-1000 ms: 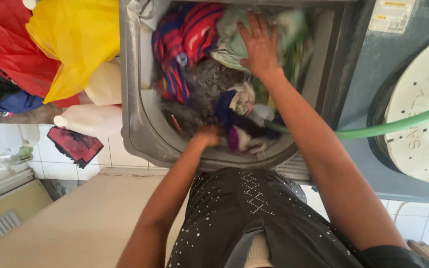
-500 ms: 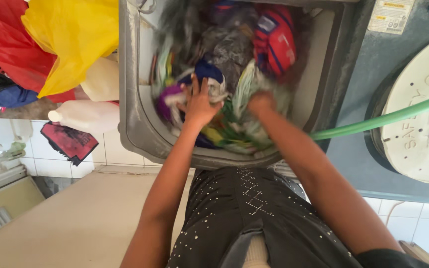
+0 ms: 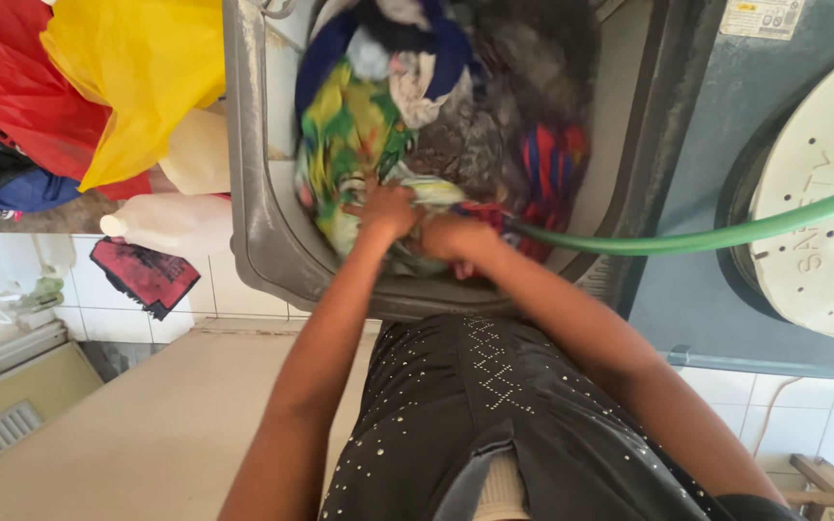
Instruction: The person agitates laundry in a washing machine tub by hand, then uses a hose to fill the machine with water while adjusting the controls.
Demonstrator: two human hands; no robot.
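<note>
Wet laundry (image 3: 407, 125) under both hands' grip

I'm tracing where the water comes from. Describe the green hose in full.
The green hose is a slim, smooth tube, plastic or rubber by its look. It enters from the right edge, arcs across the round cream perforated lid, passes over the grey tub's rim and ends among the mixed clothes, close to the right hand. Its open end is hidden by the laundry, so no water flow can be seen.
</note>
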